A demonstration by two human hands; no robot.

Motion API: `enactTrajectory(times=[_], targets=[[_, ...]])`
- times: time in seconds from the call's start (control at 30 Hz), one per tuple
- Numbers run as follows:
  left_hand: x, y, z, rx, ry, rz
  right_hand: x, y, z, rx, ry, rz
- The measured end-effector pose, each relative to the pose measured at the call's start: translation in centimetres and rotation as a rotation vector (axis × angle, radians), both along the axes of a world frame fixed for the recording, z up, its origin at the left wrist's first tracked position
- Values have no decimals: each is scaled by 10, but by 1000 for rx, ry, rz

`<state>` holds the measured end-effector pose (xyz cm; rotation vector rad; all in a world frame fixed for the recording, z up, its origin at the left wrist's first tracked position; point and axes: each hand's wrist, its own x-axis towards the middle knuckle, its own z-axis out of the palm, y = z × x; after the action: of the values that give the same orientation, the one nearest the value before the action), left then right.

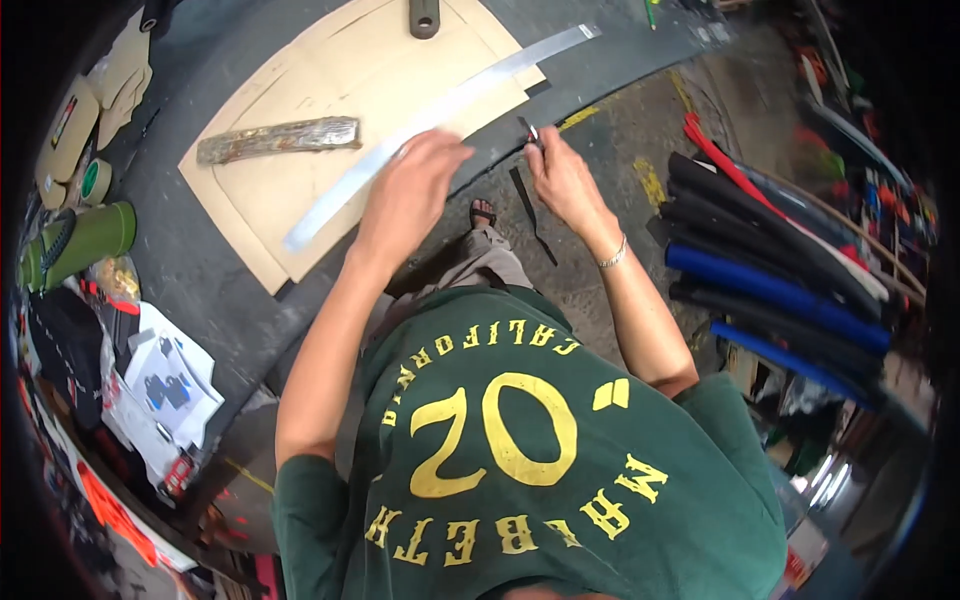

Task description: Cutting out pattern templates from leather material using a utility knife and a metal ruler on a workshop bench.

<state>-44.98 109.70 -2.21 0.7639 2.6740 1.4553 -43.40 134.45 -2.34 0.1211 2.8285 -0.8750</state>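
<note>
A long metal ruler (470,88) lies aslant across a tan pattern sheet (300,85) on the dark table. My left hand (412,190) is at the ruler's near edge, its fingers bent around that edge. Some smear blurs both the fingertips and the ruler's lower end. Off the table's near edge, my right hand (572,180) is closed around a utility knife (534,133), whose dark tip points away from me. Most of the knife's handle is hidden in my palm. A wrapped bar-shaped weight (280,139) rests on the sheet, left of the ruler.
A dark metal piece with a hole (424,20) sits on the sheet's far part. At the left are a green roll (90,243), a tape roll (96,181) and printed papers (172,375). Black and blue fabric rolls (775,290) are stacked at the right. A dark strip (530,212) lies on the floor.
</note>
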Motion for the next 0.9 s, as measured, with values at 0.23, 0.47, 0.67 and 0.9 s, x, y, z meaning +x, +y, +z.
enactTrajectory(times=[0.23,0.47,0.67,0.9], targets=[[-106,97,-41,-347,293,132,-61,45,-17,50,54,197],[-100,114,-55,-522,281,125,-66,53,-15,67,-11,225],[-101,113,-54,-514,313,123,-69,58,-15,75,21,289],[-97,113,-44,-519,302,171,-70,54,-14,119,2,297]])
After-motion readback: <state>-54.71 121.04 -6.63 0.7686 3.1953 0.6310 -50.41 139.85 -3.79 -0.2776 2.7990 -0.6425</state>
